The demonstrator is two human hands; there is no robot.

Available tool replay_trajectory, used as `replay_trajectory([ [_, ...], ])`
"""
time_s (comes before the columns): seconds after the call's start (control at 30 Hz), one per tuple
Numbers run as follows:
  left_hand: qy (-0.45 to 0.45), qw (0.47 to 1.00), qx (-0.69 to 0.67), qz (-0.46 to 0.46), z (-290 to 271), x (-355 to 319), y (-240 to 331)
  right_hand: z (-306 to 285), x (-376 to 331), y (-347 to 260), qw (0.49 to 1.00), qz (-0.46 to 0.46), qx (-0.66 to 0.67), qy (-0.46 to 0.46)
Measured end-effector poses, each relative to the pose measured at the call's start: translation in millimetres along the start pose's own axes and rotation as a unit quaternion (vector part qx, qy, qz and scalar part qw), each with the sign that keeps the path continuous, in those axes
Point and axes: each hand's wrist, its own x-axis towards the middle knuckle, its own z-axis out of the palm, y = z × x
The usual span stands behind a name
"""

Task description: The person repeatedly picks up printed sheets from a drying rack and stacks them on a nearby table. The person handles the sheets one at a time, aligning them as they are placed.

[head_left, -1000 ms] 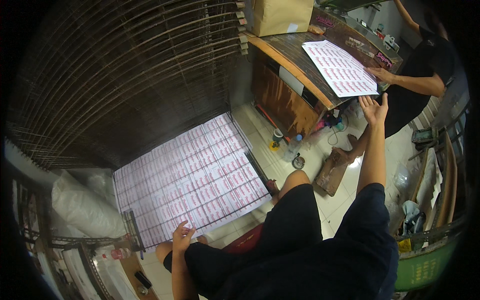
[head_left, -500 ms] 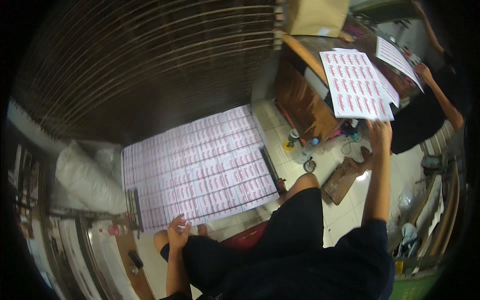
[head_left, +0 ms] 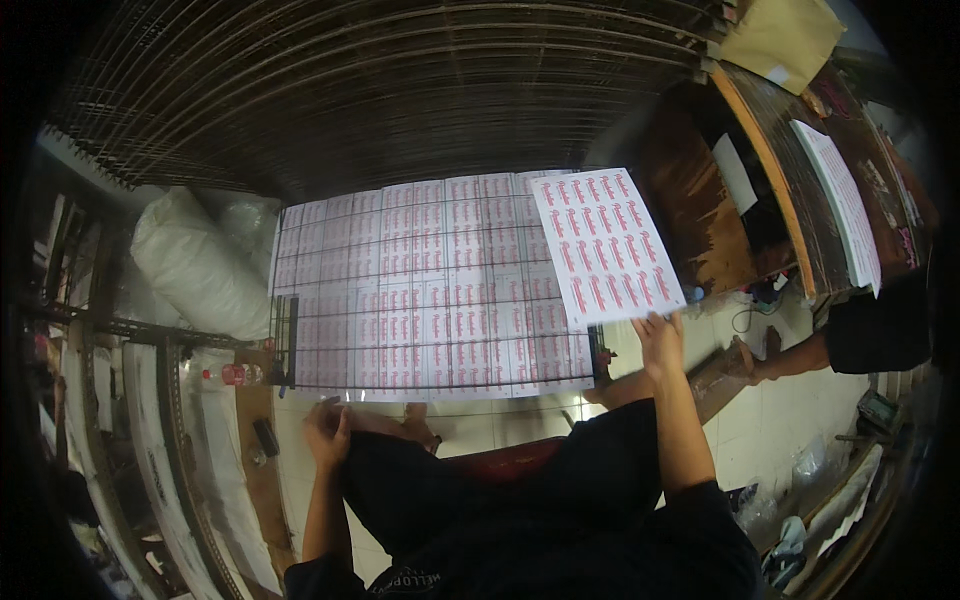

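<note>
My right hand [head_left: 660, 345] pinches the lower edge of a white printed sheet [head_left: 607, 245] covered in rows of red lettering. That sheet is tilted over the right end of a wire rack shelf [head_left: 440, 388]. Similar printed sheets [head_left: 400, 290] lie side by side on the shelf, under thin crossing wires. My left hand [head_left: 325, 432] is just off the shelf's near left corner, beside my knee. Its fingers are loosely bent, with a gap at the thumb, and nothing shows in them.
Raised wire shelves [head_left: 400, 90] are stacked beyond the sheets. On the right a wooden table [head_left: 775, 150] bears a stack of printed sheets [head_left: 840, 210] and a yellowish packet [head_left: 785, 40]; a co-worker's leg [head_left: 800, 355] is near it. A plastic-wrapped bundle [head_left: 200, 265] and a bottle [head_left: 240, 374] are at left.
My right hand has brought the sheet left from the table to over the shelf's right end. The view has turned left, and my left hand has drawn slightly back from the shelf's near edge.
</note>
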Motion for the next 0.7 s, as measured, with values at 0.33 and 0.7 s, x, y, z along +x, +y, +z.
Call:
replay_trajectory([
  [0.33, 0.003, 0.995, -0.076, -0.058, 6.8, 4.9, -23.1, 46.0, 200.7, 148.5, 0.999, 0.009, 0.003, 0.041],
  [0.7, -0.03, 0.999, 0.011, -0.029, 2.1, 23.7, 10.3, 41.5, 252.5, 172.4, 0.997, 0.017, -0.03, 0.073],
])
